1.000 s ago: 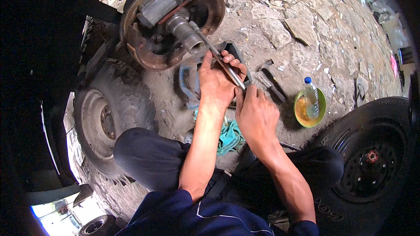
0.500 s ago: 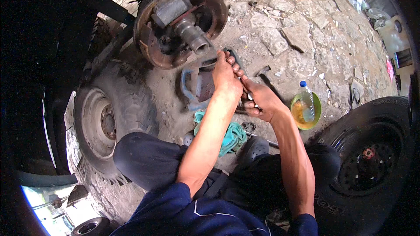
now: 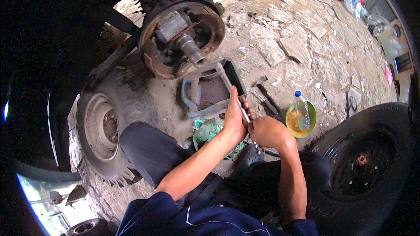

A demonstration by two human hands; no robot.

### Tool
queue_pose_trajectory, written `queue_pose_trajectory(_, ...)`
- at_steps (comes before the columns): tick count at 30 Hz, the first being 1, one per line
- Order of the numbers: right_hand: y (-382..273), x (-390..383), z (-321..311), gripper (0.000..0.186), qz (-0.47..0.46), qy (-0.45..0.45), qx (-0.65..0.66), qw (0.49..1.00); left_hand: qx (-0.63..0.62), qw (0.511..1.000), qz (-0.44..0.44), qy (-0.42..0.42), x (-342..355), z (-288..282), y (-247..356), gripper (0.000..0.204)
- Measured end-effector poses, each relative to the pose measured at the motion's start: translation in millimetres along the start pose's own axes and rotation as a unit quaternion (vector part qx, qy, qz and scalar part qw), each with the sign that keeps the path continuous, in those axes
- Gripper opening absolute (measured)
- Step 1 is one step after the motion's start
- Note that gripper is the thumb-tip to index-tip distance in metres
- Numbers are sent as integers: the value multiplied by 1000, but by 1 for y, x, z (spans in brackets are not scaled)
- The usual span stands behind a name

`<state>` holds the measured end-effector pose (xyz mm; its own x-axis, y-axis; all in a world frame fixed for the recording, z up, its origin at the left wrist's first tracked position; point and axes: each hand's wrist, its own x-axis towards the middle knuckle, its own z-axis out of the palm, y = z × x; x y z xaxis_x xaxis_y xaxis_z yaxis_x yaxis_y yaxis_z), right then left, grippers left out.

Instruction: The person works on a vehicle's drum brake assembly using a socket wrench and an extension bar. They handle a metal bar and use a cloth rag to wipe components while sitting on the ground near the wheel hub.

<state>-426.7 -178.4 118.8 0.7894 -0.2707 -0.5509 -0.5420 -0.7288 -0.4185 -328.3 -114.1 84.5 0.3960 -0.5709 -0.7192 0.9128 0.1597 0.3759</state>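
Both hands on metal rod [image 3: 232,91]: my left hand [image 3: 234,120] wrapped round mid-shaft, right hand [image 3: 267,132] fisted on lower end. Since a sec ago, pulled back twd lap; rod tip now off hub [image 3: 181,37], over tray [image 3: 210,91]. Bottle [image 3: 301,110] in green bowl [image 3: 292,129] at rt.

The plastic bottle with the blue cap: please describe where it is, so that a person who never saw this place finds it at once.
Start at the big black tyre lying on the stone ground at the person's right. Just beside its upper left edge sits a green bowl of yellowish liquid, near the right hand. The plastic bottle rests in that bowl; it is the only clear, blue-capped thing among dark metal tools.
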Motion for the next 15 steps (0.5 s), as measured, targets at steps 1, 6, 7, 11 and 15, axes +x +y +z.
queue_pose_trajectory(1,-2,1,0,44,-37,-16,0,999,19,1000,7,20,-6,-9,-1,46)
queue_pose_trajectory(6,-42,5,-1,51,-64,-16,34,997,90,992,77,48,-34,-47,46,55)
queue_pose_trajectory(7,-53,2,-4,51,-57,11,43,997,101,989,86,64,-43,-39,59,59)
queue_pose_trajectory(11,-75,5,10,36,-90,170,147,970,173,974,143,26,-36,-35,107,65)
queue_pose_trajectory(15,-94,1,17,30,-81,201,164,962,110,977,182,5,-26,-18,126,52)
